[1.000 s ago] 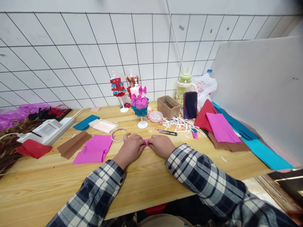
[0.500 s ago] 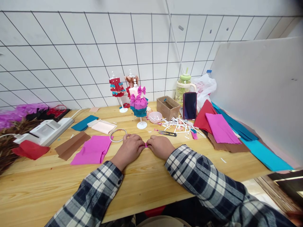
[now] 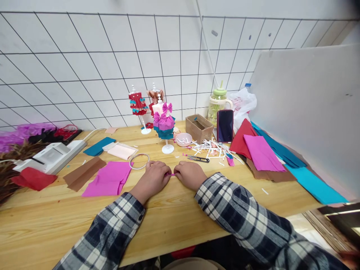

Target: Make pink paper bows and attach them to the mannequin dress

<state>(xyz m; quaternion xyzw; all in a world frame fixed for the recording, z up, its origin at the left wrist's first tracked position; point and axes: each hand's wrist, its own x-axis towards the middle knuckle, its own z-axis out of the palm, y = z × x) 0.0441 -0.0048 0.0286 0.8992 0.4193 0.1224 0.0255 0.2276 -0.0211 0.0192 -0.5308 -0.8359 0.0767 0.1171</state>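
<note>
Between my two hands runs a thin strip of magenta crepe paper [image 3: 172, 174], just above or on the wooden table. The fingers of my left hand [image 3: 156, 177] are closed on its left end. My right hand [image 3: 190, 174] pinches the right end, fingertips curled down; most of the strip is hidden by the fingers. A roll of tape [image 3: 140, 168] lies beside my left hand. Behind my hands stands a small white dress form with a magenta and teal paper dress [image 3: 165, 123] with bows. Thread snips [image 3: 198, 159] lie beyond my right hand.
Magenta paper [image 3: 107, 179], brown paper [image 3: 84, 173] and a power strip [image 3: 50, 159] lie left. White paper scraps [image 3: 209, 148], a pink bowl [image 3: 183, 139], a cardboard box [image 3: 199, 128], a phone [image 3: 225, 126] and a jug [image 3: 217, 103] are behind. Folded coloured sheets [image 3: 264, 153] lie right.
My hands have drawn slightly apart, the left one moving a little left, and more of the magenta strip shows between them. The view has shifted slightly.
</note>
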